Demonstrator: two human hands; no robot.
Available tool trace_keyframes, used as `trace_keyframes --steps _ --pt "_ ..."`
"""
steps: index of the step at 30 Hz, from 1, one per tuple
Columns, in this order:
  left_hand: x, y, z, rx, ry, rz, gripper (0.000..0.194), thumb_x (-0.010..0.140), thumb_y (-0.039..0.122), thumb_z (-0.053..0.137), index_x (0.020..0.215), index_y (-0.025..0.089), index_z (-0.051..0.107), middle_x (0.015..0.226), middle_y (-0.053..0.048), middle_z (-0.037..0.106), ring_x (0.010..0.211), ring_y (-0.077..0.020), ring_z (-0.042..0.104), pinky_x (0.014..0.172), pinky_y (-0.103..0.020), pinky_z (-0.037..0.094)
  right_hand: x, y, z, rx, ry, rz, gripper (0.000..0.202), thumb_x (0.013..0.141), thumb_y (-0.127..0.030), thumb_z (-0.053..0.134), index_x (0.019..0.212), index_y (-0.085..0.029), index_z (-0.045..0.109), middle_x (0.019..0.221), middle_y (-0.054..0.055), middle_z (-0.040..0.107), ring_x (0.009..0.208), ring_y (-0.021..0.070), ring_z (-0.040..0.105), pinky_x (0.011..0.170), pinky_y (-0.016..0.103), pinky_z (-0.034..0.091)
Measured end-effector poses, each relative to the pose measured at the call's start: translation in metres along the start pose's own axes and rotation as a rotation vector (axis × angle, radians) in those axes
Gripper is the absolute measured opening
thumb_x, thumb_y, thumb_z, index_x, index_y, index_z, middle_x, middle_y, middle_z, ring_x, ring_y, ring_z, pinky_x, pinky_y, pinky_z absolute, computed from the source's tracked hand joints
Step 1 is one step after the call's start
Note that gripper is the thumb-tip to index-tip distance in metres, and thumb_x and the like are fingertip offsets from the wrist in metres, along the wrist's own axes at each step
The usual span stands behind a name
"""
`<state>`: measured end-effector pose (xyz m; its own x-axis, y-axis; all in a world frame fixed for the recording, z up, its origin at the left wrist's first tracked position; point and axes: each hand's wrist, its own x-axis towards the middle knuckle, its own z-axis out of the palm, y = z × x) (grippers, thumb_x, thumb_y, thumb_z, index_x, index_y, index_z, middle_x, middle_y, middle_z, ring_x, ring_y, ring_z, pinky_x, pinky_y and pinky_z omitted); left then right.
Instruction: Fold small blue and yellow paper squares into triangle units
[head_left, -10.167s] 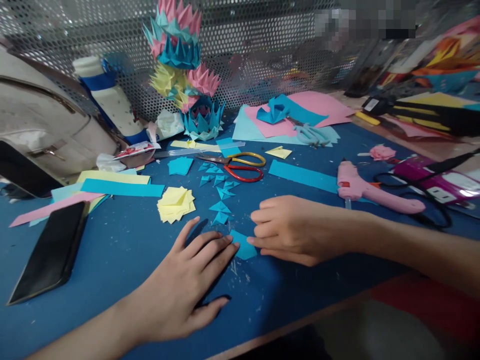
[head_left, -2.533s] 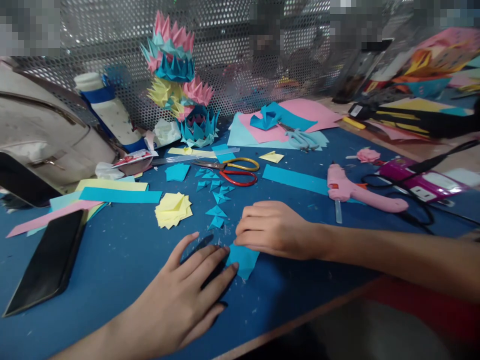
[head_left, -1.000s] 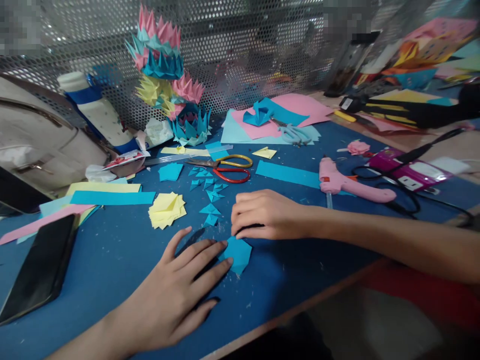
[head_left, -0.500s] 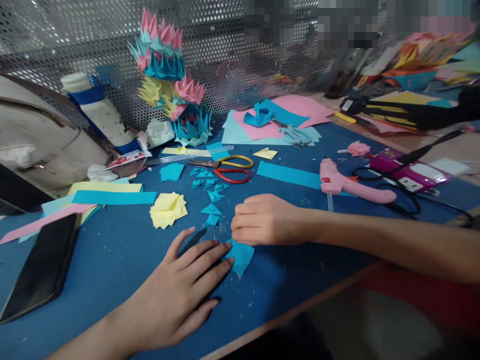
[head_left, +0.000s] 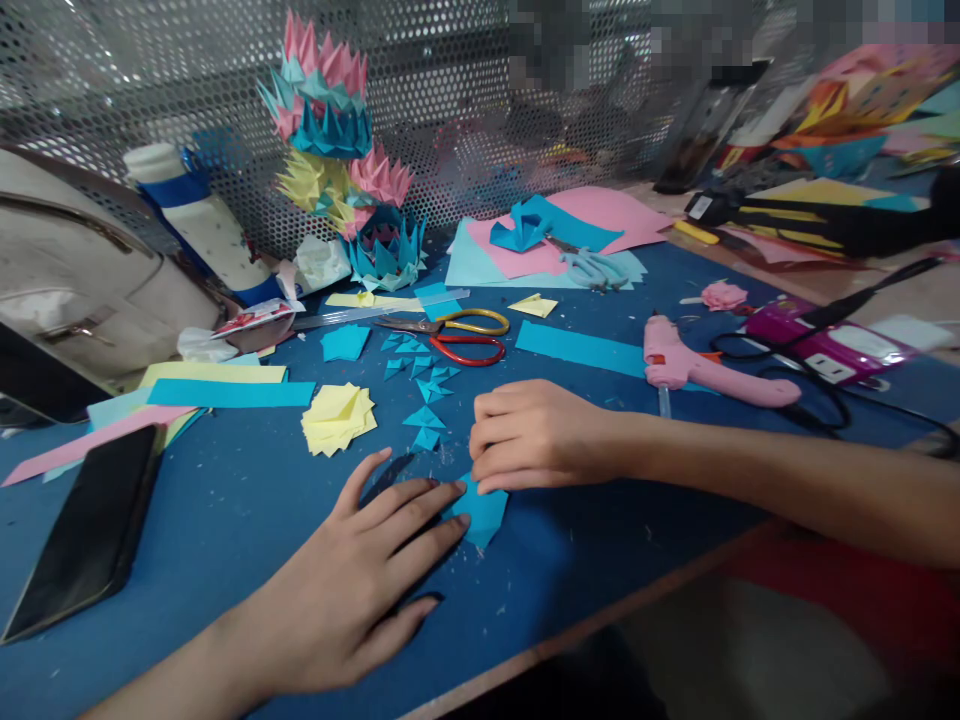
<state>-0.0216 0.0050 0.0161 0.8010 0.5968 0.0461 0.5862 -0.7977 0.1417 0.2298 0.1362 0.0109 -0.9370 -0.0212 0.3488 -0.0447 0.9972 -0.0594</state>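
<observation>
A small blue piece of paper (head_left: pixel 484 515) lies on the blue tabletop between my hands. My left hand (head_left: pixel 367 560) is open and palm down, fingers spread, with fingertips resting on the paper's left edge. Curled over the paper's upper part is my right hand (head_left: pixel 536 440), its fingers closed at the edge; the fingertips are partly hidden. Just beyond, small folded blue paper triangles (head_left: pixel 426 415) form a loose line. A stack of yellow paper squares (head_left: pixel 337 420) sits to their left. Scissors (head_left: pixel 465 335) with yellow and red handles lie behind the triangles.
A pink glue gun (head_left: pixel 697 370) lies at right beside a purple power strip (head_left: pixel 810 340) and cables. At left are a black phone (head_left: pixel 82 530) and paper strips (head_left: pixel 232 393). Folded paper flowers (head_left: pixel 326 110) stand at the back, near coloured sheets (head_left: pixel 600 215) and a bottle (head_left: pixel 199 225).
My right hand has shifted slightly up along the blue paper, showing more of it below the fingers. My left hand stays almost in place.
</observation>
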Motion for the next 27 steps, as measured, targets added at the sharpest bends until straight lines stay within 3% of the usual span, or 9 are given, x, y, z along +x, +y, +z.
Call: trace_keyframes --steps 5,12,15,20,23,27 --pt "-0.001 -0.002 0.001 -0.005 -0.008 0.01 0.051 0.097 0.025 0.052 0.147 0.021 0.043 0.156 -0.007 0.042 0.14 -0.0255 0.042 0.123 -0.054 -0.005 -0.001 -0.002 0.0 0.051 -0.046 0.039 0.026 0.102 -0.037 0.051 0.106 -0.022 0.072 0.093 0.003 0.065 0.081 0.0166 0.048 0.068 0.031 0.032" --pt "-0.001 -0.001 0.0 0.01 -0.012 -0.004 0.053 0.097 0.026 0.052 0.148 0.021 0.043 0.156 -0.007 0.043 0.139 -0.0263 0.043 0.123 -0.055 -0.003 0.003 -0.015 -0.016 0.02 -0.147 0.142 0.032 0.1 -0.029 0.055 0.073 -0.018 0.068 0.079 0.003 0.061 0.077 0.0179 0.044 0.065 0.033 0.025" --pt "-0.001 0.001 0.0 0.05 -0.002 -0.015 0.052 0.097 0.026 0.051 0.148 0.022 0.043 0.155 -0.006 0.043 0.138 -0.0259 0.042 0.122 -0.053 -0.006 0.003 -0.017 -0.016 0.05 -0.148 0.182 0.034 0.099 -0.027 0.055 0.068 -0.017 0.064 0.075 0.003 0.061 0.076 0.0174 0.044 0.066 0.033 0.026" --pt "-0.003 0.004 0.002 0.092 0.042 -0.004 0.051 0.097 0.022 0.05 0.147 0.021 0.045 0.153 -0.007 0.047 0.137 -0.0257 0.044 0.123 -0.051 -0.005 0.005 -0.016 -0.003 0.176 -0.06 0.359 0.028 0.101 -0.031 0.052 0.082 -0.017 0.066 0.08 0.003 0.063 0.08 0.016 0.049 0.068 0.029 0.033" --pt "-0.004 0.006 0.005 0.074 0.087 -0.008 0.05 0.097 0.021 0.049 0.147 0.019 0.046 0.148 -0.007 0.051 0.135 -0.0256 0.046 0.124 -0.051 -0.002 0.009 -0.018 0.0 0.262 -0.135 0.489 0.017 0.095 -0.035 0.064 0.092 -0.018 0.064 0.088 0.001 0.064 0.086 0.0157 0.052 0.067 0.027 0.034" --pt "-0.005 0.007 0.008 0.039 0.126 0.006 0.047 0.099 0.018 0.046 0.145 0.017 0.048 0.141 -0.006 0.058 0.131 -0.0215 0.051 0.125 -0.047 -0.001 0.016 -0.023 -0.005 0.326 -0.232 0.572 0.012 0.091 -0.03 0.067 0.089 -0.019 0.063 0.086 0.0 0.062 0.085 0.0149 0.052 0.066 0.026 0.033"
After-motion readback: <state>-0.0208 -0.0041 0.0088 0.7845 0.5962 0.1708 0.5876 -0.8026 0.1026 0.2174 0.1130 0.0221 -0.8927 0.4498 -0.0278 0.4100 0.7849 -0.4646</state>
